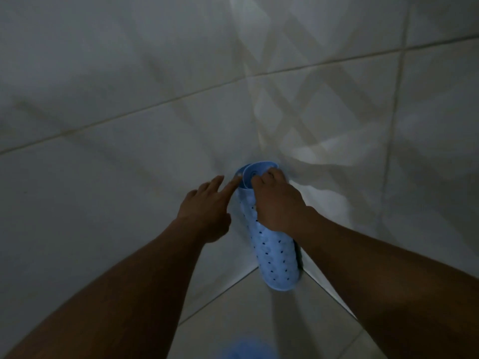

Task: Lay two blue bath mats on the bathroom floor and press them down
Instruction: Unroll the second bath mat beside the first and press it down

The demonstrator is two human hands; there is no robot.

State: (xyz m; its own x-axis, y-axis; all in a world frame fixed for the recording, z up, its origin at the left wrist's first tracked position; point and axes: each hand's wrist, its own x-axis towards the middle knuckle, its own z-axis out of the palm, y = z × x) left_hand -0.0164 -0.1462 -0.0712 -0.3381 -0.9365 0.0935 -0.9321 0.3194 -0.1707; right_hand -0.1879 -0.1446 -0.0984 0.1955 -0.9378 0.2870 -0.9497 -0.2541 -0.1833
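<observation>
1 rolled blue mat [275, 251] stood upright in tiled corner [255, 117]. Top gripped by right hand [277, 203], probably for lifting out; rim touched by straight fingers [231, 185] of left hand [204, 213], likely for steadying.

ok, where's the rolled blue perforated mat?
Head view, centre: rolled blue bath mat standing in the tiled corner, right hand gripping its top, left hand touching its rim.
</observation>
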